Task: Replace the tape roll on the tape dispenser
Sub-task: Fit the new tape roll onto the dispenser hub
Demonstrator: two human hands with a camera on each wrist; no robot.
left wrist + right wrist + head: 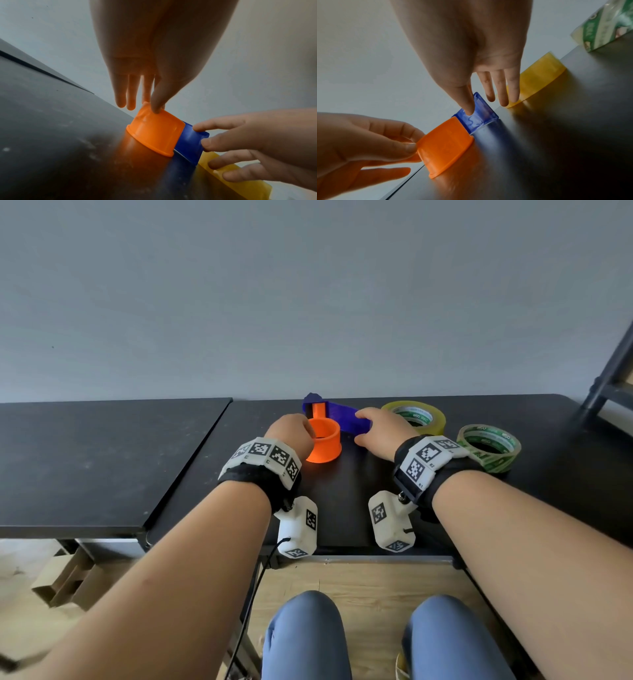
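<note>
A blue tape dispenser [342, 414] lies on the black table [342, 508] near the wall, with a small orange roller in its far end. An orange spool [323, 445] stands flange-down against it; whether the two are joined I cannot tell. My left hand [291, 433] pinches the orange spool's [154, 134] upper rim between thumb and fingers [157, 109]. My right hand [376, 429] pinches the dispenser's blue handle [481, 119] with thumb and forefinger; its other fingers [503, 94] hang straight. Each hand shows in the other wrist view: right hand [205, 136], left hand [412, 143].
A yellow tape roll [416, 414] lies flat just right of the dispenser, close to my right fingers. A clear roll with green print [489, 448] lies further right. A second black table [102, 457] adjoins on the left. A dark metal rack leg [606, 371] stands at the far right.
</note>
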